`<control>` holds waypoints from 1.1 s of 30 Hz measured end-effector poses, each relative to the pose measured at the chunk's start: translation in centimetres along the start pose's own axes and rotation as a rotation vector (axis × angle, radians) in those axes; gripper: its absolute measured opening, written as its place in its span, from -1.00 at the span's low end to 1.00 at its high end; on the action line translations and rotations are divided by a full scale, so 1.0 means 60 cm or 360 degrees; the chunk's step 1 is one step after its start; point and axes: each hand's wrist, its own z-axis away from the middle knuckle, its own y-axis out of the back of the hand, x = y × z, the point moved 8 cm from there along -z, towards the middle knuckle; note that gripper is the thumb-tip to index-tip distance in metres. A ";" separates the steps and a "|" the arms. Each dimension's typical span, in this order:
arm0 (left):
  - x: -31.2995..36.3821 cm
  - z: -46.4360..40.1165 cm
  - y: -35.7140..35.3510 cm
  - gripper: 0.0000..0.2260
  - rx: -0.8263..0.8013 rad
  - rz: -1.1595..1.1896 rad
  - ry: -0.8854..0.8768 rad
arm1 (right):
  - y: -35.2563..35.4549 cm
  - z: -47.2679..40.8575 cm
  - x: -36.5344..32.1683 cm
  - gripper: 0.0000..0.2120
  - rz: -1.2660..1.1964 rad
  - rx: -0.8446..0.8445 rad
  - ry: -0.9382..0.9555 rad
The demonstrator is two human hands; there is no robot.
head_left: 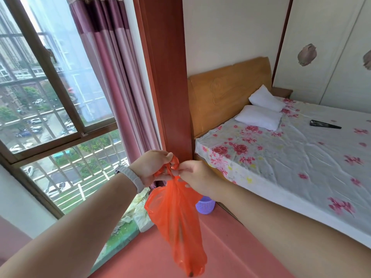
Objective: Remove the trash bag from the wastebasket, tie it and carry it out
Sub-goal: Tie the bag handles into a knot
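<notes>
An orange plastic trash bag (pixel 176 217) hangs in the air in front of me, out of the wastebasket, with something dark showing at its bottom. My left hand (pixel 149 167) pinches one twisted handle at the bag's top. My right hand (pixel 195 177) pinches the other handle right beside it, and the two handles cross between my fingers. The small purple wastebasket (pixel 205 206) stands on the floor below my right wrist, partly hidden by the bag and my arm.
A bed (pixel 291 157) with a flowered sheet, two white pillows and a black object fills the right. A red wooden pillar (pixel 170 97) stands straight ahead. Window and purple curtain (pixel 112 87) at left. Crumpled pale cloth (pixel 136 209) lies on the sill.
</notes>
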 end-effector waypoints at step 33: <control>0.016 0.000 0.003 -0.70 0.0012 -0.0876 -0.0274 | 0.079 0.006 -0.103 -0.80 0.1833 0.0144 0.0958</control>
